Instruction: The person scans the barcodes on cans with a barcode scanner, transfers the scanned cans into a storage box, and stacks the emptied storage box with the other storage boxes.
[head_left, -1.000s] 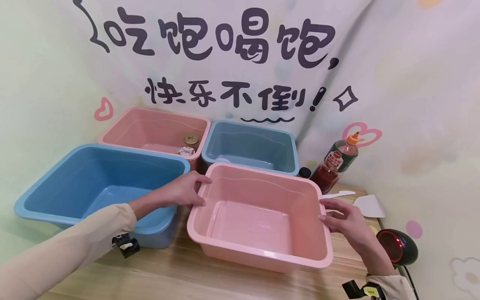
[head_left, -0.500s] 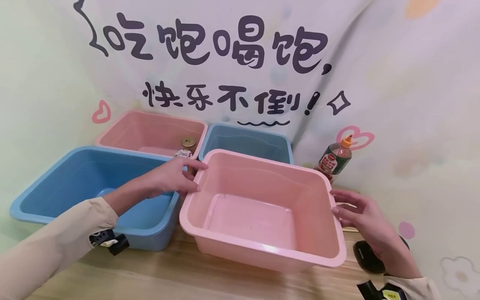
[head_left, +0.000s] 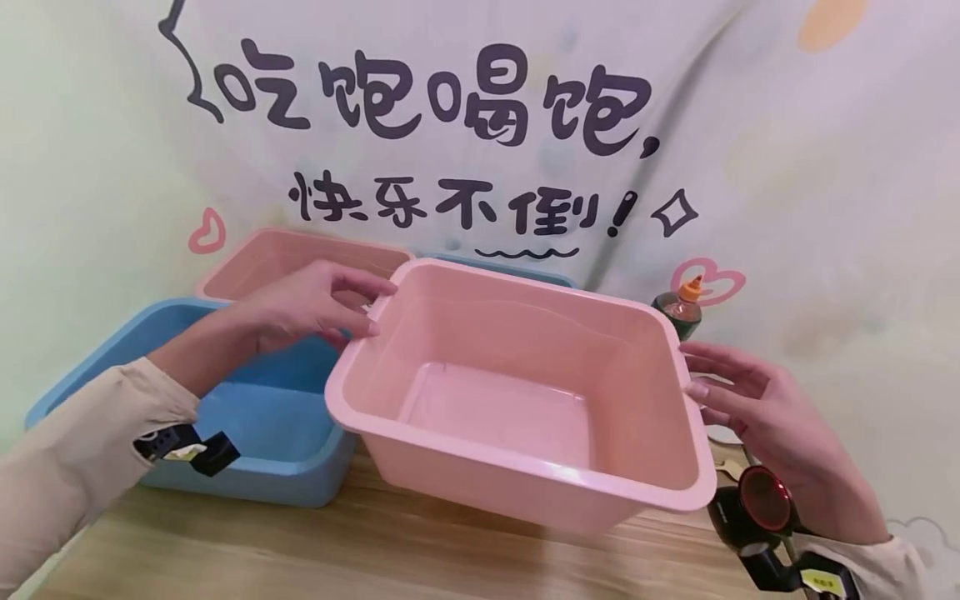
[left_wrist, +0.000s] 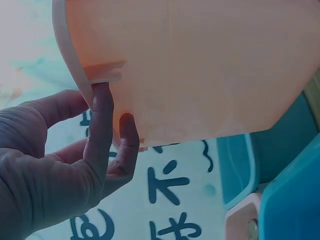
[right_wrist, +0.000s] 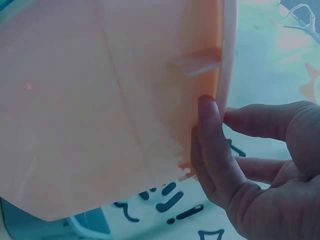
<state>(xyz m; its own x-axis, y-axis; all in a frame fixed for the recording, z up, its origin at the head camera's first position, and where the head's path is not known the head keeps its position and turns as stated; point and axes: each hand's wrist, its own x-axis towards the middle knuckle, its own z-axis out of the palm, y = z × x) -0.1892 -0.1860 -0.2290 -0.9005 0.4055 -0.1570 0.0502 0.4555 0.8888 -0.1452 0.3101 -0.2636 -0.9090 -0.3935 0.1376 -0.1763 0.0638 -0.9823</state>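
Observation:
A pink plastic basin [head_left: 495, 408] hangs above the wooden table, tilted a little, its inside bare. My left hand [head_left: 315, 308] grips its left rim, and in the left wrist view the fingers [left_wrist: 102, 120] curl under the lip against the outer wall. On the opposite side my right hand [head_left: 780, 425] holds the right rim the same way. The right wrist view shows that hand's fingers [right_wrist: 212, 145] under the lip and its thumb outside the edge.
Left on the table stands a blue basin [head_left: 270, 408]. Behind are another pink basin [head_left: 300, 250] and a blue one [head_left: 517, 271], mostly hidden. A sauce bottle [head_left: 678, 308] stands back right. A black rounded object [head_left: 750, 508] sits near my right wrist.
Both hands have raised the pink basin off the table and toward me. It now covers more of the rear blue basin and the sauce bottle.

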